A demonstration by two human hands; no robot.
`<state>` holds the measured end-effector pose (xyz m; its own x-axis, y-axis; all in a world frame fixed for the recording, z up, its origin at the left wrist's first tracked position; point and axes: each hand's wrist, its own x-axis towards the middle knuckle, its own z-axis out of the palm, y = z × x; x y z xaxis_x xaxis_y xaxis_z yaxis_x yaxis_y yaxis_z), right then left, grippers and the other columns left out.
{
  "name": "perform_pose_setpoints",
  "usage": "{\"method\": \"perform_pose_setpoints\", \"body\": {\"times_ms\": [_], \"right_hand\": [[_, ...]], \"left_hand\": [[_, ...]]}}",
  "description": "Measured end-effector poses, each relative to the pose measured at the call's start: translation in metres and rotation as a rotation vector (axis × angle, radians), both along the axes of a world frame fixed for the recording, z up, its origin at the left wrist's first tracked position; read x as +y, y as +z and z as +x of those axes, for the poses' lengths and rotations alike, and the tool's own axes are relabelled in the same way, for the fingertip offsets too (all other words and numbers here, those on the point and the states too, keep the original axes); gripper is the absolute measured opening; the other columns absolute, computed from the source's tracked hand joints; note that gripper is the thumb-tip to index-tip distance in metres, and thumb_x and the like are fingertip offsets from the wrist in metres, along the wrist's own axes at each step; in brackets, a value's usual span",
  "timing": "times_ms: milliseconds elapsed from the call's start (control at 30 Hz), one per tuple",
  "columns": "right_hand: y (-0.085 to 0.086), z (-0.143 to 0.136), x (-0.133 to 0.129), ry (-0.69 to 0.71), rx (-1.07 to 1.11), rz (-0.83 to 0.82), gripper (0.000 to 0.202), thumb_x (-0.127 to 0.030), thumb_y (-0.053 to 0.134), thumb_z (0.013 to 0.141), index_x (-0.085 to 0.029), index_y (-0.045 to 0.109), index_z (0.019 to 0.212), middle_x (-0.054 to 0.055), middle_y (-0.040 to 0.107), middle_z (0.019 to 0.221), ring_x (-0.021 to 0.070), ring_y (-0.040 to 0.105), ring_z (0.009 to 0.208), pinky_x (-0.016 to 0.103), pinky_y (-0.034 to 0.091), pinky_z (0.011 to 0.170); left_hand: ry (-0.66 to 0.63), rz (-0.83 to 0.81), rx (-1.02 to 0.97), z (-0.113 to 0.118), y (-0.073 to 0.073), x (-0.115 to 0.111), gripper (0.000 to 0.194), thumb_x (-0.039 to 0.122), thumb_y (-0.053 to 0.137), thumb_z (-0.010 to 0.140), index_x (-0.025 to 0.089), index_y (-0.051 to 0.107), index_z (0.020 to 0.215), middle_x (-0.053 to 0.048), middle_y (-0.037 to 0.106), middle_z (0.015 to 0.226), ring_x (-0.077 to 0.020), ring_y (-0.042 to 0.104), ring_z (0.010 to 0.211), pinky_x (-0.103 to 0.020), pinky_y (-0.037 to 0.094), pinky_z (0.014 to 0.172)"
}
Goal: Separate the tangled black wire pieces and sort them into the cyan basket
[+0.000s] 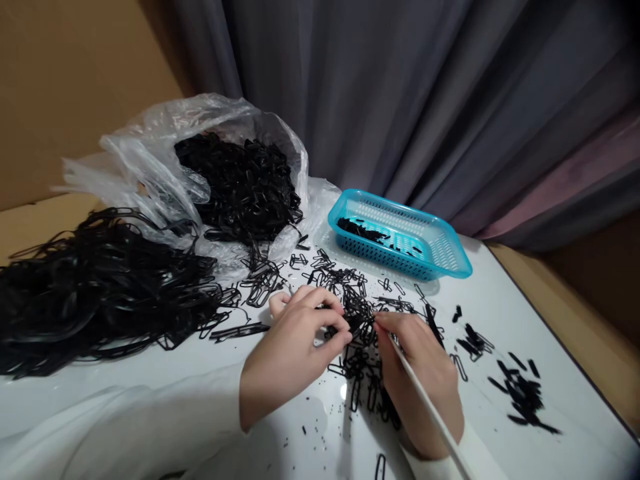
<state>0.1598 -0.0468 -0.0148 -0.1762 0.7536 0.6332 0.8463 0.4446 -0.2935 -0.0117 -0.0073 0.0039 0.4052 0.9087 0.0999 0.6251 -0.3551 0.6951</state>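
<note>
My left hand point(300, 333) is over a scattered pile of small black loops point(360, 300), fingers curled and the thumb and index tips pressed close together. Anything in that pinch cannot be told from the dark pieces behind it. In my right hand point(420, 373) is a long thin pale stick point(425, 400), gripped low down like a pen and slanting toward me. Its tip is hidden among the black pieces between the hands. A single black loop point(381, 467) lies at the near edge of view.
At the left, a tangled heap of black strips point(100, 287) lies beside a clear plastic bag point(145, 147) full of black pieces. A blue perforated basket point(445, 260) behind the pile holds some black bits. Small black clusters point(525, 393) lie at right; a grey curtain point(375, 87) hangs behind.
</note>
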Motion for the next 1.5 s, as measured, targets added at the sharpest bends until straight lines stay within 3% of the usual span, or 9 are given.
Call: {"method": "perform_pose_setpoints", "body": {"times_ms": [100,233,433,533,667,1033,1167,1333,1500], "right_hand": [[0.001,0.009,0.004,0.002,-0.061,0.039,0.013,-0.007,0.048,0.091,-0.017,0.056,0.090,0.005,0.064,0.086,0.0151,0.058,0.084,0.027,0.046,0.076],[0.008,0.022,0.009,-0.178,0.046,0.086,0.007,-0.015,0.052,0.090,-0.017,0.059,0.087,0.004,0.066,0.080,0.0142,0.061,0.074,0.026,0.048,0.068],[0.018,0.011,0.004,-0.053,0.470,-0.423,0.017,-0.034,0.053,0.090,-0.022,0.060,0.080,-0.001,0.066,0.073,0.0131,0.062,0.069,0.024,0.048,0.060],[0.019,0.002,0.000,0.072,0.580,-0.541,0.020,-0.036,0.053,0.089,-0.022,0.061,0.078,0.000,0.067,0.077,0.0142,0.062,0.073,0.025,0.049,0.063],[0.021,-0.003,-0.003,0.159,0.626,-0.597,0.019,-0.035,0.052,0.089,-0.022,0.062,0.080,0.001,0.068,0.081,0.0154,0.063,0.079,0.025,0.049,0.063],[0.017,-0.005,-0.009,-0.040,0.366,-0.270,0.011,-0.023,0.050,0.091,-0.021,0.059,0.086,-0.001,0.064,0.076,0.0116,0.062,0.069,0.025,0.047,0.061],[0.011,-0.005,-0.007,-0.044,0.155,-0.094,0.011,-0.014,0.047,0.092,-0.019,0.056,0.088,0.002,0.063,0.081,0.0124,0.060,0.072,0.025,0.046,0.063],[0.007,-0.002,-0.006,-0.004,-0.013,-0.019,0.014,-0.012,0.043,0.094,-0.019,0.053,0.088,0.007,0.064,0.089,0.0173,0.057,0.088,0.030,0.046,0.075],[0.006,0.003,-0.001,0.003,-0.104,0.031,0.013,-0.009,0.043,0.093,-0.017,0.054,0.093,0.009,0.064,0.092,0.0188,0.055,0.088,0.034,0.046,0.078]], "left_hand": [[-0.001,-0.015,0.030,-0.002,0.001,-0.001,0.023,0.031,0.055,0.087,0.025,0.066,0.068,0.002,0.061,0.098,-0.0228,0.049,0.102,-0.047,0.022,0.090],[-0.025,-0.098,0.055,-0.004,-0.003,-0.001,0.027,0.030,0.051,0.089,0.024,0.065,0.067,0.002,0.061,0.096,-0.0223,0.050,0.099,-0.045,0.024,0.088],[0.004,-0.111,-0.072,-0.001,0.006,-0.001,0.021,0.038,0.047,0.092,0.027,0.063,0.085,0.003,0.066,0.093,-0.0202,0.054,0.093,-0.044,0.025,0.091],[0.002,-0.170,-0.114,0.001,0.012,-0.003,0.018,0.044,0.055,0.087,0.027,0.062,0.090,0.002,0.066,0.089,-0.0220,0.053,0.091,-0.042,0.027,0.088],[-0.024,-0.183,-0.143,0.001,0.009,-0.003,0.016,0.040,0.060,0.083,0.024,0.061,0.080,0.002,0.066,0.084,-0.0213,0.053,0.086,-0.041,0.028,0.088],[0.048,-0.171,-0.167,-0.001,0.003,-0.003,0.024,0.039,0.052,0.086,0.025,0.069,0.076,0.001,0.069,0.079,-0.0205,0.054,0.079,-0.037,0.038,0.081],[0.032,-0.215,-0.145,0.000,0.005,-0.005,0.023,0.037,0.053,0.085,0.024,0.069,0.074,0.001,0.070,0.079,-0.0196,0.055,0.076,-0.035,0.039,0.077],[-0.016,-0.320,-0.199,0.000,0.008,-0.004,0.020,0.033,0.055,0.083,0.022,0.067,0.072,0.000,0.069,0.075,-0.0192,0.058,0.077,-0.030,0.040,0.071],[-0.039,-0.434,-0.291,0.000,0.008,-0.002,0.018,0.030,0.055,0.082,0.020,0.065,0.070,0.000,0.068,0.074,-0.0175,0.058,0.074,-0.028,0.042,0.069]]}}
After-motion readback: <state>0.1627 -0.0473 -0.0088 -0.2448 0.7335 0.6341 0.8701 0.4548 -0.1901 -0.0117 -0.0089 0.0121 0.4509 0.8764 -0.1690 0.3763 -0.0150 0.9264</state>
